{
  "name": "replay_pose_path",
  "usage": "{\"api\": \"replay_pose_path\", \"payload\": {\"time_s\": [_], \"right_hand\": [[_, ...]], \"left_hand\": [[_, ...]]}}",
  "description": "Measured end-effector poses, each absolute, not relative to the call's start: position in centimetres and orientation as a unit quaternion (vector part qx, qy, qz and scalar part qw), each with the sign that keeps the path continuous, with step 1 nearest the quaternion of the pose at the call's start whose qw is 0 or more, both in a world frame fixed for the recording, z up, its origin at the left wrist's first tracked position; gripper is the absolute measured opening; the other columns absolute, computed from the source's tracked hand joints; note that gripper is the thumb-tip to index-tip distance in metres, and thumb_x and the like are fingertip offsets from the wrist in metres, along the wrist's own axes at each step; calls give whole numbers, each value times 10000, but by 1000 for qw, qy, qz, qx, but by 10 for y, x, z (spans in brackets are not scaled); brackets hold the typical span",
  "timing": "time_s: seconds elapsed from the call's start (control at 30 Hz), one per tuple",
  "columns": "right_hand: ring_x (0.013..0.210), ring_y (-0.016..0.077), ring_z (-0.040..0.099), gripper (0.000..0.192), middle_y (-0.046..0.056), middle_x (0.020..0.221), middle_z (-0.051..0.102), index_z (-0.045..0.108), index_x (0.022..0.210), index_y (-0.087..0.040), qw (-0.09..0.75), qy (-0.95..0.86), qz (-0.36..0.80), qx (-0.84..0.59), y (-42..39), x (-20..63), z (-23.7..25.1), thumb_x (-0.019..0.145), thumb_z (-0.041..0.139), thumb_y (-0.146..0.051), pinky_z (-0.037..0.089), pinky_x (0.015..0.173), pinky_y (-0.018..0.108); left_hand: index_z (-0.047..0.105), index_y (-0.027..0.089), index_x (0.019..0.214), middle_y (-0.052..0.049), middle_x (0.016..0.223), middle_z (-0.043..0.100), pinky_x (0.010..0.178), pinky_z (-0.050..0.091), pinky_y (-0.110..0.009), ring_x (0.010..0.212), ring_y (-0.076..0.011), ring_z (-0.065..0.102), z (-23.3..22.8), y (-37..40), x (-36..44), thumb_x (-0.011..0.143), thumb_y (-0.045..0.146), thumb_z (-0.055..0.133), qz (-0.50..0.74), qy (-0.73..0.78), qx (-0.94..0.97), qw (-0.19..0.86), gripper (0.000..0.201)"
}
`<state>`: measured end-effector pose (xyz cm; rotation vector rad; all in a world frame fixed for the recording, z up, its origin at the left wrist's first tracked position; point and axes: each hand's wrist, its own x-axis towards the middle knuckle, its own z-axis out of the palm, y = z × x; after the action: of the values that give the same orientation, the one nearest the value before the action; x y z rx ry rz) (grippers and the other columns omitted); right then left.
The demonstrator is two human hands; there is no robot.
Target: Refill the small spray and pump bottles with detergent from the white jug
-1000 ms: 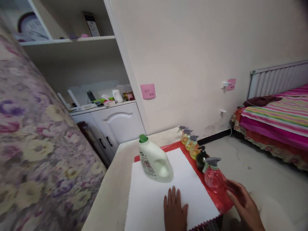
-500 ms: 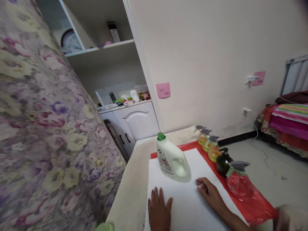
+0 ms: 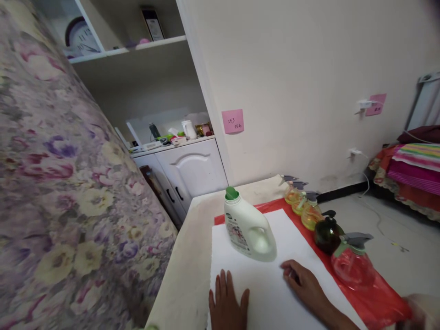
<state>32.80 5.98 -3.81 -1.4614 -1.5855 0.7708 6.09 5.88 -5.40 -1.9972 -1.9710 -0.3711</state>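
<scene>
My left hand [image 3: 227,305] lies flat, fingers apart, on a white sheet [image 3: 261,284] that covers a red mat [image 3: 371,302] on the table. My right hand [image 3: 302,282] rests on the same sheet with fingers loosely curled, holding nothing. Just beyond both hands stands a white detergent jug [image 3: 248,228] with a green cap, closest to my right hand. Along the mat's right edge stands a row of bottles: a red spray bottle [image 3: 354,266], a dark pump bottle [image 3: 327,233] and yellow spray bottles [image 3: 307,211].
A flowered fabric surface [image 3: 55,183] fills the left side. Behind the table are a white cabinet [image 3: 192,169] with clutter on top, shelves with a clock [image 3: 80,34], and a wall with a pink note [image 3: 233,121]. A striped bed [image 3: 415,169] stands at the right.
My right hand moved from beside the red spray bottle leftward onto the white sheet near the jug. The view swung left and down; my left hand stayed flat on the sheet.
</scene>
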Motion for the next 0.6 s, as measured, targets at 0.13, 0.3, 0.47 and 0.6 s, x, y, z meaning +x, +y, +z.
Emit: {"api": "replay_pose_path", "payload": {"time_s": [0.13,0.3,0.47,0.6], "right_hand": [[670,174,614,208,-5,808,680,590,1000,-234,404,-648,278,-583,58,328,-35,839,467,-284,466,639,284],[663,166,608,226,-12,814,663,594,986,-240,408,-664,255,-572,56,329,-27,800,467,-223,469,650,287],[740,183,597,260,11,873,616,590,963,-234,414,-685,226,-555,50,323,-22,744,480,-150,482,699,311],[961,222,553,334,58,1015,586,572,1026,-221,421,-715,197,-522,33,306,-24,738,483,-77,459,875,367]], "left_hand": [[481,120,1371,-135,1451,449,1068,331,-540,1337,-325,412,-43,53,67,891,493,401,-122,-689,-697,155,613],[481,120,1370,-146,1454,439,1080,313,-540,1351,-321,393,-30,51,69,895,468,411,-98,-696,-698,137,593],[502,101,1352,-166,1453,430,1103,287,-536,1356,-324,385,-19,36,102,900,382,438,-89,-693,-707,108,536],[490,187,1369,-109,1458,445,1089,335,-494,1344,-286,414,-26,23,130,921,402,401,-139,-646,-742,108,505]]}}
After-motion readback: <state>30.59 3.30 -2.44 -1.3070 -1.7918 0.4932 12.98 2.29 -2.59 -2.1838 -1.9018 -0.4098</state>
